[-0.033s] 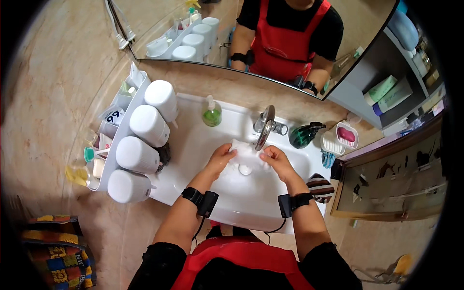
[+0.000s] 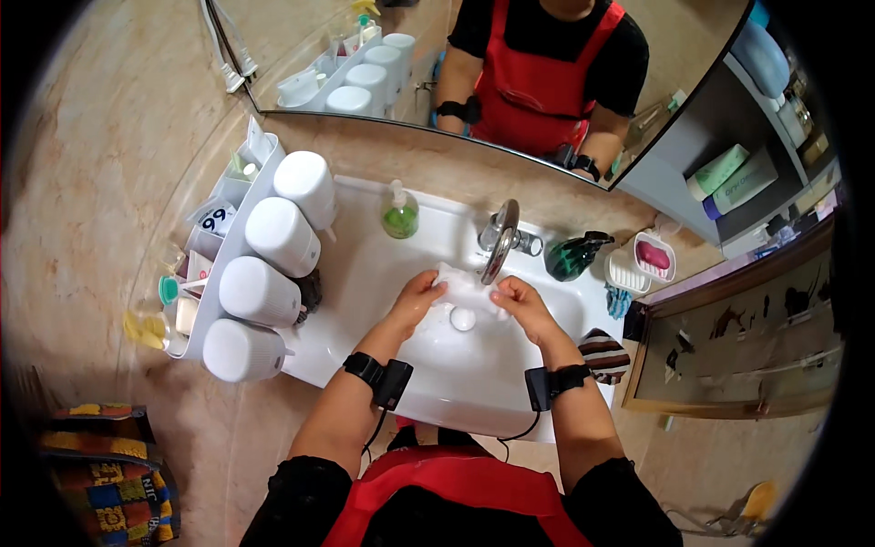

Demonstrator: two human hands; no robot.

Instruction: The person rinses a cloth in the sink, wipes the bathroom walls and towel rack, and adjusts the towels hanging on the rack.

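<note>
A small white cloth is stretched between my two hands, under the spout of the chrome faucet. My left hand pinches its left end between thumb and fingers. On the other side, my right hand pinches the right end the same way. Both hands are over the bowl of the white sink, above the round drain plug. Whether water runs from the spout is hard to make out, and the cloth's exact kind does not show.
Left of the sink is a white rack with several white cups. A green soap pump bottle and a dark green glossy vessel stand along the back rim. Pink soap lies in a dish at right, above a striped cloth.
The white cloth looks drawn a little tighter between my hands, and more of the drain plug shows below it. My hands stay nearly in place.
</note>
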